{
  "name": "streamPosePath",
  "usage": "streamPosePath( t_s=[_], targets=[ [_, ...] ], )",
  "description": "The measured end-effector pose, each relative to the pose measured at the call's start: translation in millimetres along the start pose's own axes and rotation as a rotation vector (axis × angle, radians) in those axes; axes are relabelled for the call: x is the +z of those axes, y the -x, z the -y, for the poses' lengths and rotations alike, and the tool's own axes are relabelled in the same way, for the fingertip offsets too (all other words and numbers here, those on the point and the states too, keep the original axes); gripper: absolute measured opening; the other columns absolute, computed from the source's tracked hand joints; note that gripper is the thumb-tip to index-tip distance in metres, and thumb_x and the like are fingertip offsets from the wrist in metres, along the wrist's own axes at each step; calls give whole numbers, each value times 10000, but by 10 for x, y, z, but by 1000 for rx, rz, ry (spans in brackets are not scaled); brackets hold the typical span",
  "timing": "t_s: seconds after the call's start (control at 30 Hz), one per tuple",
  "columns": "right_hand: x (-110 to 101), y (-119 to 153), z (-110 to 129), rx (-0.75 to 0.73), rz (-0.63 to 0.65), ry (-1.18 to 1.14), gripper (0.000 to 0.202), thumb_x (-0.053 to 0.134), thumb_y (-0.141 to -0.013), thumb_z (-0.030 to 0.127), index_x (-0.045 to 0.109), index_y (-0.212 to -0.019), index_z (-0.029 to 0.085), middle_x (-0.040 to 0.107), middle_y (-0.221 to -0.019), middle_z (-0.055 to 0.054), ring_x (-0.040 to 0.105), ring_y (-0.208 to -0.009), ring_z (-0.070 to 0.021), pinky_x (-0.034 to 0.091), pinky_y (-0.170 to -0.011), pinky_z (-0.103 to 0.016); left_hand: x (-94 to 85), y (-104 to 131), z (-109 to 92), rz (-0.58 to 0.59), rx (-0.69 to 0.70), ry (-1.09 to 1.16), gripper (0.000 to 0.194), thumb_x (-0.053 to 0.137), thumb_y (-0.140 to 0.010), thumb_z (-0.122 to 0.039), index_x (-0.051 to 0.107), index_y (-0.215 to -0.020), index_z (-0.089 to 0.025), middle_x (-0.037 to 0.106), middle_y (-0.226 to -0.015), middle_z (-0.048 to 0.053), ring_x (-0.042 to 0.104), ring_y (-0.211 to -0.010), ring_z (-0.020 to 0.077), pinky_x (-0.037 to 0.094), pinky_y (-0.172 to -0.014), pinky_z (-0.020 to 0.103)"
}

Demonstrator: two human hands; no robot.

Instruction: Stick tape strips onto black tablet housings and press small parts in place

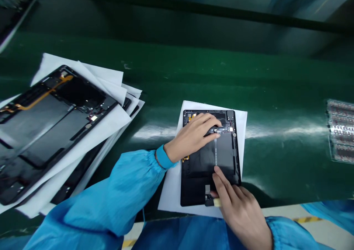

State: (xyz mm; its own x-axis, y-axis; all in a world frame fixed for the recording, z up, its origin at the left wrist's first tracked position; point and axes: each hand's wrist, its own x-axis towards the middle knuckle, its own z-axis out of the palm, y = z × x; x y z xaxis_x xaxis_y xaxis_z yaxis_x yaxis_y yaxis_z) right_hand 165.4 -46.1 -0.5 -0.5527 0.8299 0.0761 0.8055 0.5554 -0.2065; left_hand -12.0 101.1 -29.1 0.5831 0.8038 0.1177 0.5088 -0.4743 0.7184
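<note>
A broad green work table (287,161) is catching pale streaks of light as a person in blue workwear is working at its near edge. On the left, a slanted stack of opened devices and white sheets (66,124) is lying in uneven layers, the topmost device baring its dark interior. The person's left sleeve (110,194), gathered at the cuff, is covering the arm beside the stack. Near the table's front edge, a single white sheet (171,193) is spreading beneath an open black device (200,169), which is lying flat with its components facing up.

The right hand (242,213) is resting over the device's lower right corner, its index fingertip touching the inner surface while its other fingers are curling. The left hand (196,132) is lying across the device's upper half, thumb and forefinger slightly apart. The fingers are screening the contact points, so one cannot tell whether either hand is grasping anything.

At far right, a clear plastic tray (341,132) is lying well apart from the device. An orange ribbon cable (44,92) is running along the stack's top device. A blue band (165,157) is circling the left wrist. Just beside the right fingers, a small black part (209,202) with a pale yellow tab (217,202) is sitting at the device's lower edge. Above the right fingertip, a slim whitish strip (216,152) is running lengthwise.
</note>
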Motion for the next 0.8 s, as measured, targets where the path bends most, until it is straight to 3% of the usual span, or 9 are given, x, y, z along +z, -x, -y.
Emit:
streamPosePath(
  t_s=[0.07,0.17,0.23,0.3,0.43,0.5,0.57,0.67,0.8],
  targets=[
    [2,-135,-76,-7,33,48,288,414,-976,145,586,-1202,98,571,-1325,-174,668,-602,-181,448,-473,-342,19,-3,1,-80,-10,56,196,587,-924,-200,545,-1115,-203,598,-1109,57,571,-1002,208,470,-922,386],
    [20,-412,-265,2,55,40,328,407,-904,54,588,-1171,114,562,-1354,-129,649,-544,-166,448,-460,-336,21,-26,16,-355,-57,180,163,530,-939,-185,563,-1096,-209,608,-1070,46,601,-921,165,514,-850,319],
    [30,-596,-399,30,35,-20,354,426,-869,44,582,-1167,153,582,-1348,-83,647,-526,-150,449,-457,-318,-20,-6,22,-549,-135,212,187,533,-932,-206,558,-1117,-212,585,-1129,59,592,-1003,179,513,-880,322],
    [14,-716,-508,63,5,-119,329,444,-886,86,574,-1171,188,618,-1316,-51,676,-575,-155,470,-478,-297,-103,99,0,-631,-277,218,311,566,-917,-255,506,-1221,-224,507,-1290,87,519,-1190,230,477,-981,375],
    [-100,-635,-675,190,-127,-335,219,430,-952,203,592,-1100,202,725,-1104,-43,722,-808,-186,541,-646,-273,-326,616,-208,-443,-676,465,562,575,-908,-424,332,-1407,-336,281,-1545,55,289,-1421,301,359,-1115,500],
    [-133,-472,-755,314,-185,-313,184,444,-954,241,601,-1041,199,741,-963,-40,720,-791,-186,529,-635,-259,-409,922,-383,-330,-884,640,600,581,-881,-519,322,-1413,-418,275,-1563,-4,251,-1442,300,321,-1137,517],
    [-108,-309,-815,394,-157,-217,174,456,-949,260,600,-1023,198,738,-875,-34,706,-673,-185,485,-541,-255,-454,1141,-564,-227,-1054,805,666,614,-822,-594,328,-1409,-464,307,-1554,-33,271,-1435,308,336,-1131,511],
    [17,-159,-830,387,-83,-127,185,447,-952,277,584,-1046,196,727,-798,-20,662,-533,-184,415,-464,-268,-439,1214,-766,-107,-1198,1008,756,652,-767,-628,330,-1426,-444,402,-1510,-10,354,-1395,319,383,-1108,483],
    [181,-135,-786,364,-110,-108,183,452,-957,302,562,-1051,191,707,-735,-9,672,-540,-197,393,-463,-270,-258,1047,-854,-147,-1164,1084,700,665,-793,-555,397,-1398,-324,522,-1407,51,482,-1299,318,451,-1050,453]
  ],
)
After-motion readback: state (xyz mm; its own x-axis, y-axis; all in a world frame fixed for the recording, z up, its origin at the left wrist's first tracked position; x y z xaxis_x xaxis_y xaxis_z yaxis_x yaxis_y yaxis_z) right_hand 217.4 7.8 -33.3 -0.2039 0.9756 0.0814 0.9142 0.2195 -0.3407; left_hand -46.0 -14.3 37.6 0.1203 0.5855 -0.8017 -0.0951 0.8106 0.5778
